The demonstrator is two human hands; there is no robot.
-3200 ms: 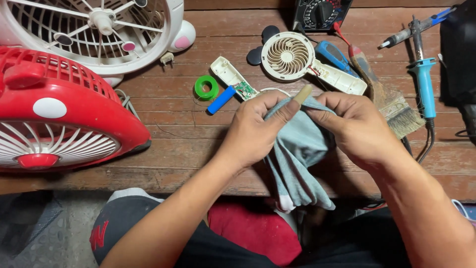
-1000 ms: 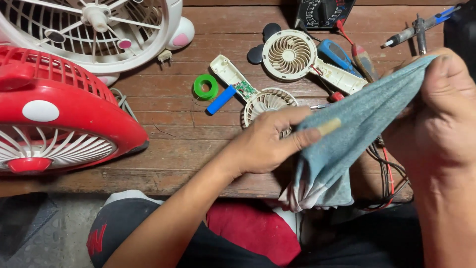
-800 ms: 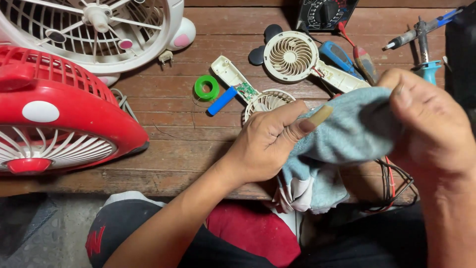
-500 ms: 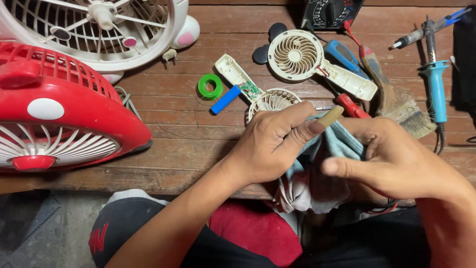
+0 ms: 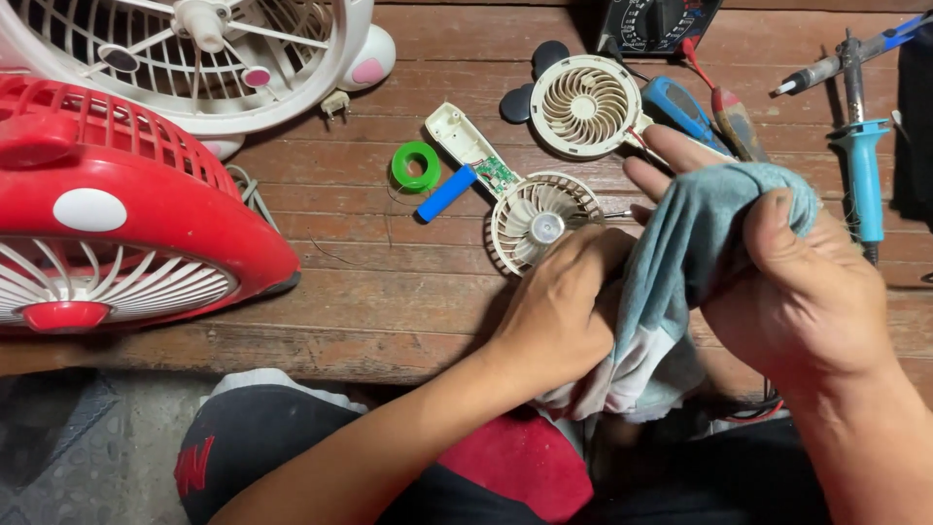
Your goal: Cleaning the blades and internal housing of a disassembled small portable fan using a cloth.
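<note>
Over the wooden bench [image 5: 389, 292] | my right hand [image 5: 807, 301] bunches the blue-grey cloth [image 5: 680, 262], thumb pressed on | my left hand [image 5: 559, 316] closes around its lower folds | step, I judge: wiping something wrapped inside, hidden | next needs a firm twist.

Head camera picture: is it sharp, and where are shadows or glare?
Head view: mostly sharp, evenly lit; soft shadow lies under the left hand and blue-grey cloth; the red fan shows mild sheen; the right hand looks slightly soft.
</note>
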